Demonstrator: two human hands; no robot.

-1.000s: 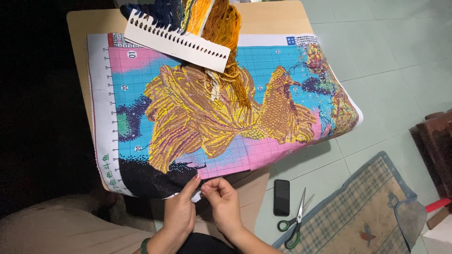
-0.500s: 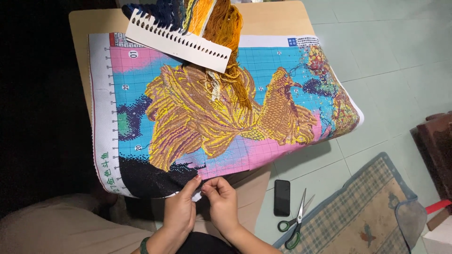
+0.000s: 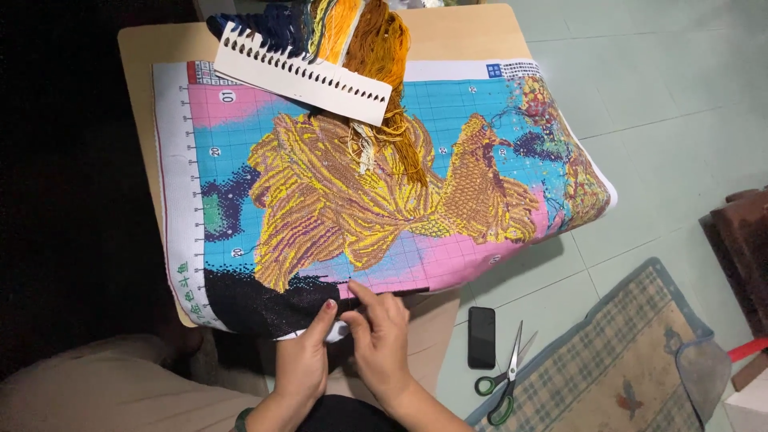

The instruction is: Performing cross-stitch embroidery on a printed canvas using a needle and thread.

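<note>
A large cross-stitch canvas (image 3: 360, 192) with a golden fish on blue and pink ground lies over a small wooden table (image 3: 152, 56). My left hand (image 3: 304, 360) and my right hand (image 3: 378, 336) meet at the canvas's near edge, on its black stitched part. Fingers of both hands pinch the fabric edge; a needle or thread between them is too small to make out. A white card thread organizer (image 3: 304, 76) with bundles of orange, yellow and dark blue floss (image 3: 360, 32) rests on the canvas's far side.
On the tiled floor to the right lie a black phone (image 3: 482, 336) and green-handled scissors (image 3: 504, 380). A checked mat (image 3: 608, 360) spreads beyond them. A dark wooden piece of furniture (image 3: 744, 240) stands at the right edge. My legs in beige trousers (image 3: 104, 392) are at bottom left.
Both hands stay at the canvas's near edge, with only slight finger movement. The view has shifted a little.
</note>
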